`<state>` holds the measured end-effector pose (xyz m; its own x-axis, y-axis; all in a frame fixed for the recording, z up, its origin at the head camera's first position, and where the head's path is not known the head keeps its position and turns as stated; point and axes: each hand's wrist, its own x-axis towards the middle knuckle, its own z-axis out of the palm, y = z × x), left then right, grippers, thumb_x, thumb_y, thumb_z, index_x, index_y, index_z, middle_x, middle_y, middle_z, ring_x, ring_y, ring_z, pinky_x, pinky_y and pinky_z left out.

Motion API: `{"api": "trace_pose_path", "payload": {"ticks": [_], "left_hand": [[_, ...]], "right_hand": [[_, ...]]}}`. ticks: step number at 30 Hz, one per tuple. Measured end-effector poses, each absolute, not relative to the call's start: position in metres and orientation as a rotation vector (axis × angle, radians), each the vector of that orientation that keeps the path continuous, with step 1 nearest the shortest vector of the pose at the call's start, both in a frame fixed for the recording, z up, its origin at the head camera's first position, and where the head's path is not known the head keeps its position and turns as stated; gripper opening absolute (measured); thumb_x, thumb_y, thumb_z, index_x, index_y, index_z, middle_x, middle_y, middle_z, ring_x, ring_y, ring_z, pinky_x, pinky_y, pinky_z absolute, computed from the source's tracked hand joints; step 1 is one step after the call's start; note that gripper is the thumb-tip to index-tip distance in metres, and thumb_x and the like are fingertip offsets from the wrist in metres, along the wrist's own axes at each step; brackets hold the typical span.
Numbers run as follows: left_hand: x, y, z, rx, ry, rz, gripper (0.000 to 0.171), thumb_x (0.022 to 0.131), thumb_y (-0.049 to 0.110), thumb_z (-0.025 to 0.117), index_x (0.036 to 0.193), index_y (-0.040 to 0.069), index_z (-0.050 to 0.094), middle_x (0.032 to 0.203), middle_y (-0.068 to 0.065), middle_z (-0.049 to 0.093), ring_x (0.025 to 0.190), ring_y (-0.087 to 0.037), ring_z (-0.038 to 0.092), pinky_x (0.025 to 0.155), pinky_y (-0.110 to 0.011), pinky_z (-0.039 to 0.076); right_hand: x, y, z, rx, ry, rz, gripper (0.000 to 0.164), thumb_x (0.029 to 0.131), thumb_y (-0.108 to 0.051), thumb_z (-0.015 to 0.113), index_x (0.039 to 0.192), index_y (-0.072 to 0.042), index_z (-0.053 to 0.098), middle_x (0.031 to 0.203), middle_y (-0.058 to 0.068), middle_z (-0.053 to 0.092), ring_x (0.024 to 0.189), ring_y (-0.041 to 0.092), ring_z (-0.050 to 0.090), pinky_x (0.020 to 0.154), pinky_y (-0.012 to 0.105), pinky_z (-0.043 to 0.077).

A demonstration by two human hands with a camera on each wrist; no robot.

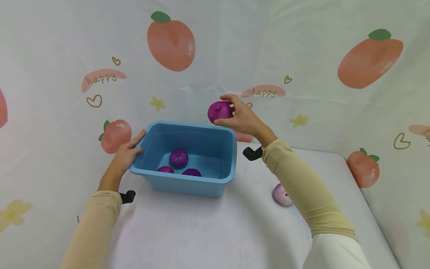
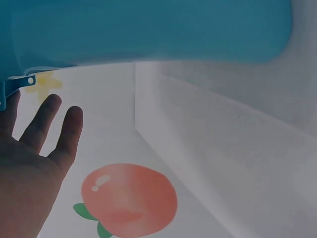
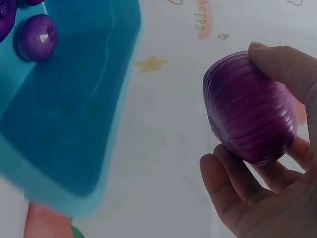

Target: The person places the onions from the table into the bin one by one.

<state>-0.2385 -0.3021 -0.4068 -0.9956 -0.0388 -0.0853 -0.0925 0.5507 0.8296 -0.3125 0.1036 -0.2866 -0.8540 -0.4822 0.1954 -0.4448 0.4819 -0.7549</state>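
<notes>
My right hand (image 1: pixel 243 117) holds a purple onion (image 1: pixel 219 112) between thumb and fingers, raised near the back right corner of a blue plastic bin (image 1: pixel 188 186). In the right wrist view, the ridged skin of the onion (image 3: pixel 247 109) shows, and it is apart from the bin wall (image 3: pixel 116 114). On the left, my left hand (image 1: pixel 124 157) grips the bin's rim, thumb over it; in the left wrist view the other fingers (image 2: pixel 69 134) extend below the rim. Three purple onions lie inside the bin, one (image 1: pixel 178 158) fully visible and two partly hidden by the front wall.
A paler pink-purple round thing (image 1: pixel 282 195) lies on the white table (image 1: pixel 208 231) to the right, partly behind my right forearm. A fruit-patterned cloth (image 1: pixel 215 45) hangs behind the bin and on the sides. Black wrist mounts (image 1: pixel 252 153) stick out from my sleeves.
</notes>
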Motion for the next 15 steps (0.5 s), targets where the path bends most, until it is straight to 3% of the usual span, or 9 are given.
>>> {"api": "trace_pose_path", "payload": {"ticks": [9,15], "left_hand": [[-0.238,-0.301,-0.405,-0.107,2.725,1.463,0.065,0.101,0.018,0.043,0.16,0.035,0.023,0.17,-0.01,0.021,0.153,-0.056,0.021,0.111,-0.075,0.033],[-0.238,-0.301,-0.406,-0.116,2.73,1.464,0.065,0.101,0.02,0.044,0.159,0.04,0.023,0.17,-0.009,0.021,0.152,-0.056,0.021,0.11,-0.075,0.034]], "right_hand": [[-0.326,0.063,-0.304,-0.88,2.572,-1.344,0.08,0.081,-0.034,0.084,0.148,-0.015,0.045,0.14,0.005,0.057,0.124,0.022,0.057,0.095,0.039,0.06],[-0.333,0.029,-0.325,-0.928,2.455,-1.397,0.078,0.082,-0.028,0.084,0.148,-0.011,0.046,0.14,0.008,0.056,0.126,0.025,0.056,0.094,0.037,0.06]]}}
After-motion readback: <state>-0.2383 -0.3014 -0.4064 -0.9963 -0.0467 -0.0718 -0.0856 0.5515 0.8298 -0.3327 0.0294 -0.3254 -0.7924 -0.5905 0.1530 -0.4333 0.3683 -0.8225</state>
